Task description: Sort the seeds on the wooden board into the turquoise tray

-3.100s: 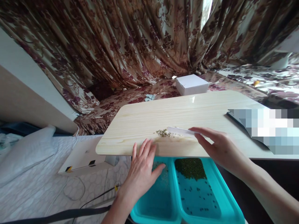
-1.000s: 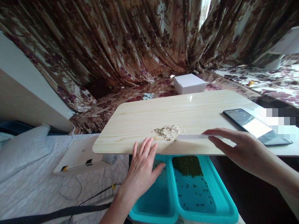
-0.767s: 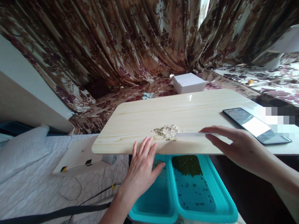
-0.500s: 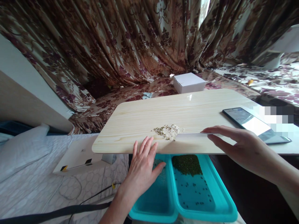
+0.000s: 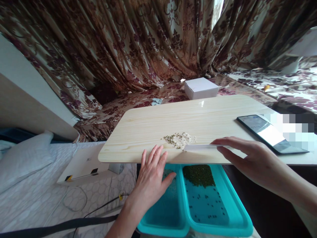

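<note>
A small heap of green beans mixed with white grains (image 5: 180, 140) lies on the pale wooden tabletop (image 5: 148, 122) near its front edge. My right hand (image 5: 244, 150) pinches a thin, whitish flat strip (image 5: 203, 147), whose far end reaches the heap's near right side. My left hand (image 5: 153, 175) is open, fingers spread, with the fingertips at the table's front edge just left of the heap. Below that edge sit two turquoise trays. The right tray (image 5: 237, 205) holds a mass of green beans (image 5: 199, 175) and scattered ones; the left tray (image 5: 160, 228) is partly hidden by my left hand.
On the table's right lies a tablet or large phone (image 5: 269, 134). Behind the table stand a white box (image 5: 201, 87) and a crumpled light-blue cloth or tissue (image 5: 157, 101). To the left, a flat white box (image 5: 79, 165) and a dark cable rest on the bed.
My right hand has drawn the strip slightly toward me and left, along the near side of the heap. The left hand stays almost still.
</note>
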Motion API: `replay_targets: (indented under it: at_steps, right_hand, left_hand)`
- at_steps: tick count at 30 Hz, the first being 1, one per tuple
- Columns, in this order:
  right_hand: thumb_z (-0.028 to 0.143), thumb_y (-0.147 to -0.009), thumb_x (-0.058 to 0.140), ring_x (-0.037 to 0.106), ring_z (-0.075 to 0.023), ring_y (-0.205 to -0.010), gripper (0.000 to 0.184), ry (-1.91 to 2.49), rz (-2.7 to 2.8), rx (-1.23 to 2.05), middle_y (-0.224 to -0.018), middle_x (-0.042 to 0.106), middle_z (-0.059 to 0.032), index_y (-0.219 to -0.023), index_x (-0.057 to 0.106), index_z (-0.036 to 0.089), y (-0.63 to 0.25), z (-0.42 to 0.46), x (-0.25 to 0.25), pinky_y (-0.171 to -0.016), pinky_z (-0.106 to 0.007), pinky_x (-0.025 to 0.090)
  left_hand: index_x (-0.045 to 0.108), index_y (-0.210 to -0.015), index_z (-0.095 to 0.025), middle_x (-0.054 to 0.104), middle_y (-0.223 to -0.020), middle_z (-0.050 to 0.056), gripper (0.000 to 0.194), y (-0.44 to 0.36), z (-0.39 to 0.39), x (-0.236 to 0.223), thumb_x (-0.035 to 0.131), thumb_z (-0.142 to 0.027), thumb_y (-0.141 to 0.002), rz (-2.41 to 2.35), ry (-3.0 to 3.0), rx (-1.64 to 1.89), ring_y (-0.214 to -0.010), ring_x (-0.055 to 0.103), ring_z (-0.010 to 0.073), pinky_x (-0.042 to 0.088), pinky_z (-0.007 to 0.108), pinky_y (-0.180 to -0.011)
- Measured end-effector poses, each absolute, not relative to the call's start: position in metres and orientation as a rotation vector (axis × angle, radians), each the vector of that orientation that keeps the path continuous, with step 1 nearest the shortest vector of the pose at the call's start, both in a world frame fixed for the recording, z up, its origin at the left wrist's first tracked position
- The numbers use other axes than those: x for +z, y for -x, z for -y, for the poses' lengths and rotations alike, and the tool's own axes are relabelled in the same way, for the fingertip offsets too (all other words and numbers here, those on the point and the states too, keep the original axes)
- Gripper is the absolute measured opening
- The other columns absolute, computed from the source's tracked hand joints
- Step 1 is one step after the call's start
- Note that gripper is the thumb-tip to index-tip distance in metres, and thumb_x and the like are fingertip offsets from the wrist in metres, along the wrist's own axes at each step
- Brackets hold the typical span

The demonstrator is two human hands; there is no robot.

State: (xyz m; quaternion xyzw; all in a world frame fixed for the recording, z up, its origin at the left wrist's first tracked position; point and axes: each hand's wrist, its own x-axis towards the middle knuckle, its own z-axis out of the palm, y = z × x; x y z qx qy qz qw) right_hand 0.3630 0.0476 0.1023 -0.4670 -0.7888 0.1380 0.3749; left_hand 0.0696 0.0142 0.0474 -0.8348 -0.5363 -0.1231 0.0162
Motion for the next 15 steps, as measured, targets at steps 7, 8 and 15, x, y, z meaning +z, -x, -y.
replay_targets:
  at_steps: [7,8,15]
  right_hand:
    - [0.035,-0.093,0.058,0.076,-0.0229,-0.081,0.024,1.181,2.038,0.397,-0.094,0.08,-0.0076,-0.1,0.078,0.024,-0.363,-0.0507,0.1031,-0.063,-0.029,0.061]
    - [0.035,-0.094,0.058,0.076,-0.0232,-0.081,0.024,1.176,2.052,0.404,-0.095,0.08,-0.0082,-0.1,0.078,0.024,-0.3625,-0.0517,0.1033,-0.064,-0.03,0.062]
    - [0.032,-0.094,0.058,0.077,-0.023,-0.085,0.022,1.132,2.103,0.307,-0.097,0.081,-0.0068,-0.099,0.079,0.026,-0.3689,-0.0506,0.1029,-0.076,-0.033,0.062]
  left_hand:
    - [0.049,-0.144,-0.016,0.047,-0.158,0.018,0.051,-0.0698,-0.0133,0.0464,0.058,-0.037,-0.098,1.67,2.597,-0.414,-0.152,0.036,0.0332,0.027,0.066,-0.123]
    - [0.05,-0.143,-0.016,0.047,-0.158,0.018,0.051,-0.0697,-0.0133,0.0462,0.058,-0.038,-0.098,1.669,2.599,-0.411,-0.152,0.036,0.0333,0.027,0.066,-0.123]
    - [0.049,-0.145,-0.016,0.047,-0.159,0.018,0.053,-0.069,-0.0134,0.046,0.058,-0.039,-0.098,1.686,2.597,-0.407,-0.152,0.035,0.0334,0.026,0.065,-0.123]
